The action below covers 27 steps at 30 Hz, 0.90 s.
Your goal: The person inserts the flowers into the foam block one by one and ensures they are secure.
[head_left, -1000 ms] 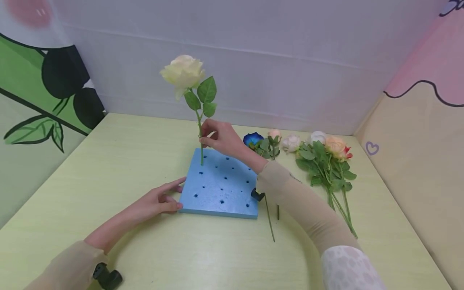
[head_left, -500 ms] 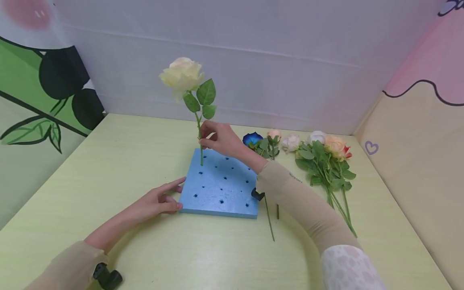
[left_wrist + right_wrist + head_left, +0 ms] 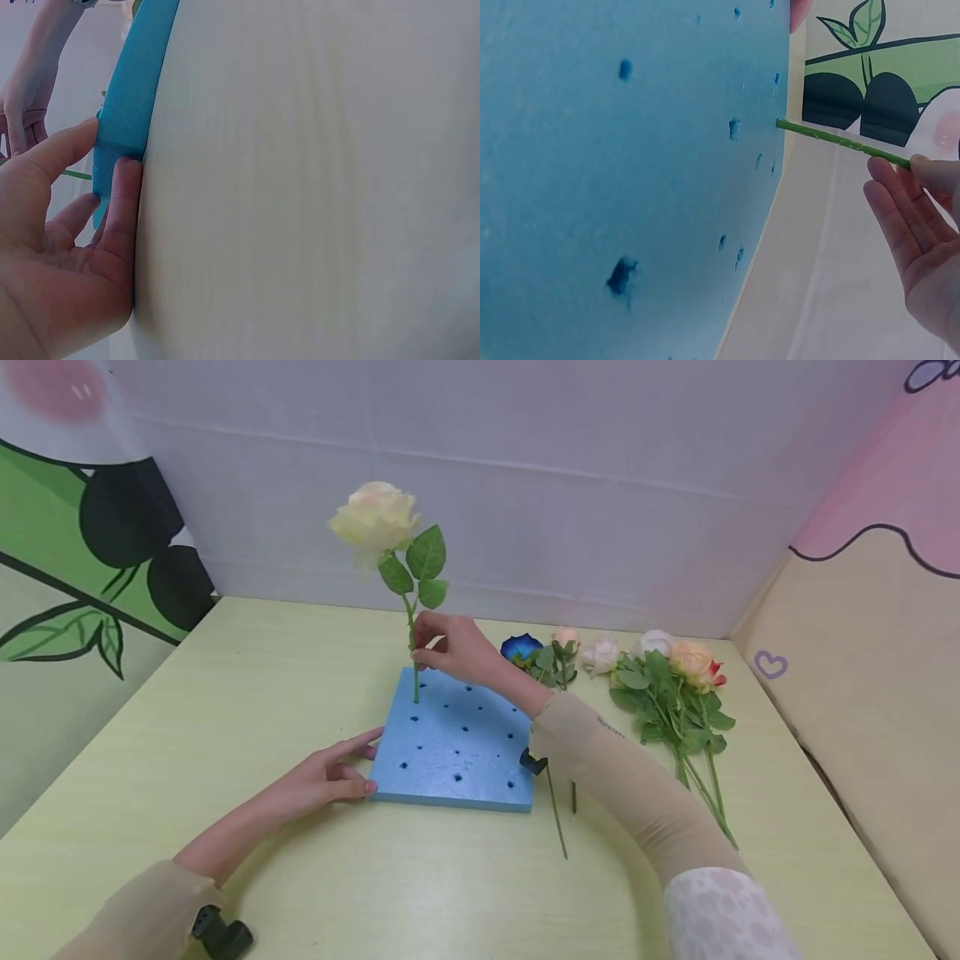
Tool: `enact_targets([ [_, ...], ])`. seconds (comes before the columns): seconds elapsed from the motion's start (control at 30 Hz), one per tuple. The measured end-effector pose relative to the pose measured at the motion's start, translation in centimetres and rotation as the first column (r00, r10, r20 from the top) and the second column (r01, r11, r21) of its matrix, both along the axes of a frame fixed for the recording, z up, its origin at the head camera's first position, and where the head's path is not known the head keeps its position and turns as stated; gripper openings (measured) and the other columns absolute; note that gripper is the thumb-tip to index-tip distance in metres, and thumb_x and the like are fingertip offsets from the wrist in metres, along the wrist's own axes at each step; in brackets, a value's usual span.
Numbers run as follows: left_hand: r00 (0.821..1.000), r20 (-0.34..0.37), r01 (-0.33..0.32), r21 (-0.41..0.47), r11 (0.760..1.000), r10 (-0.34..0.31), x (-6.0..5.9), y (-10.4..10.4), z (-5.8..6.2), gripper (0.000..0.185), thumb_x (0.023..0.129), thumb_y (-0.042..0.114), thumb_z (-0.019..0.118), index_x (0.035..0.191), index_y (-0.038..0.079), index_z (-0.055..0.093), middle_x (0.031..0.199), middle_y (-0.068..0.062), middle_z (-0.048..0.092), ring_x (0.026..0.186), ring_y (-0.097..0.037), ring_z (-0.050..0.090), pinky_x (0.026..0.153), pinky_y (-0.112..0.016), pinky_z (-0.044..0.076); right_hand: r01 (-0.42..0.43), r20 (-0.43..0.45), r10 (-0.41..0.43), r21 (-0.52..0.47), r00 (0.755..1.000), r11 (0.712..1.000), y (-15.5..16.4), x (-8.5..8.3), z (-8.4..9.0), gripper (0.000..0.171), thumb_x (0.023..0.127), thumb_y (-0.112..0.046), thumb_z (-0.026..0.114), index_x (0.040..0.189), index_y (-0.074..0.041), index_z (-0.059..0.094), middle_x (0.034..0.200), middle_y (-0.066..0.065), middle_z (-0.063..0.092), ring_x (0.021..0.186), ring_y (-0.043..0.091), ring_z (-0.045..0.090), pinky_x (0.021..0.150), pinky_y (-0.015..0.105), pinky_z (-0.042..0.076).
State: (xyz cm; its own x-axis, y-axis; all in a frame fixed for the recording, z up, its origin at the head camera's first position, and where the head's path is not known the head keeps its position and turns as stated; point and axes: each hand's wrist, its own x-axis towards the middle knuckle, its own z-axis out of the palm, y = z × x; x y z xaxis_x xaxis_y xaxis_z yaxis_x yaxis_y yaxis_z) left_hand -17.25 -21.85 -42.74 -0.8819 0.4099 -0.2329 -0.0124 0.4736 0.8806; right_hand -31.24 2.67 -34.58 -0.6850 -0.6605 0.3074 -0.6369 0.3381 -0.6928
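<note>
The thin green stem of a cream artificial rose (image 3: 374, 517) is being pinched in a narrow grip between thumb and fingertips of the right hand (image 3: 453, 649), its foot standing in a hole at the far left corner of a square blue foam block (image 3: 454, 746). The block, lying on the pale yellow-green desk (image 3: 225, 693), is being touched at its near left edge by the straight fingers of the left hand (image 3: 330, 774), whose grip is closing on nothing.

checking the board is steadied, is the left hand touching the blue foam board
Touching. The left wrist view shows the left hand with its fingertips pressed against the edge of the blue foam board, no gap between them.
</note>
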Motion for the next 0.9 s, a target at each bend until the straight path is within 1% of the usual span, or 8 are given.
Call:
enact_targets([
  [0.1, 1.0, 0.003, -0.004, -0.011, 1.0, 0.004, 0.0, 0.06, 0.0, 0.079, 0.093, 0.032, 0.069, 0.158, 0.02, 0.025, 0.145, -0.016, 0.043, 0.098, -0.017, 0.063, 0.083, -0.023, 0.052, -0.005, 0.003, 0.005, -0.006, 1.0, 1.0, 0.13, -0.09, 0.01, 0.011, 0.095, -0.008, 0.065, 0.104, -0.003, 0.062, 0.102, 0.014, 0.07, 0.082, 0.019, 0.073, 0.074, 0.023, 0.058],
  [0.3, 1.0, 0.001, 0.001, 0.0, 1.0, -0.001, -0.04, 0.16, 0.0, 0.08, 0.093, 0.032, 0.069, 0.158, 0.019, 0.024, 0.145, -0.018, 0.043, 0.098, -0.016, 0.064, 0.083, -0.022, 0.053, -0.012, 0.007, 0.012, -0.014, 1.0, 1.0, 0.14, -0.19, -0.13, 0.011, 0.094, -0.007, 0.065, 0.104, -0.003, 0.062, 0.101, 0.014, 0.071, 0.082, 0.019, 0.073, 0.074, 0.023, 0.058],
  [0.4, 1.0, 0.009, -0.005, 0.005, 1.0, 0.005, -0.07, 0.18, -0.01, 0.08, 0.092, 0.031, 0.069, 0.158, 0.02, 0.025, 0.145, -0.017, 0.043, 0.098, -0.016, 0.064, 0.083, -0.022, 0.053, -0.019, -0.011, 0.019, -0.001, 1.0, 1.0, -0.01, -0.13, -0.17, 0.011, 0.095, -0.008, 0.065, 0.104, -0.003, 0.062, 0.101, 0.013, 0.07, 0.083, 0.017, 0.073, 0.075, 0.022, 0.058],
  [0.63, 1.0, -0.002, 0.01, 0.015, 1.0, -0.01, -0.11, 0.13, 0.12, 0.08, 0.093, 0.029, 0.069, 0.158, 0.02, 0.024, 0.145, -0.019, 0.042, 0.098, -0.02, 0.064, 0.083, -0.021, 0.054, -0.001, -0.039, 0.002, 0.016, 0.999, 1.0, 0.03, 0.24, 0.05, 0.01, 0.094, -0.008, 0.065, 0.103, -0.004, 0.062, 0.1, 0.012, 0.07, 0.083, 0.016, 0.072, 0.075, 0.02, 0.057],
  [0.9, 1.0, 0.002, 0.001, -0.022, 1.0, -0.001, -0.02, -0.15, -0.02, 0.078, 0.093, 0.031, 0.068, 0.158, 0.022, 0.026, 0.145, -0.017, 0.042, 0.099, -0.021, 0.062, 0.083, -0.025, 0.052, -0.014, -0.04, 0.016, 0.04, 0.999, 0.999, -0.25, 0.38, 0.15, 0.005, 0.095, -0.008, 0.064, 0.099, -0.005, 0.062, 0.097, 0.011, 0.07, 0.082, 0.015, 0.072, 0.075, 0.02, 0.057],
])
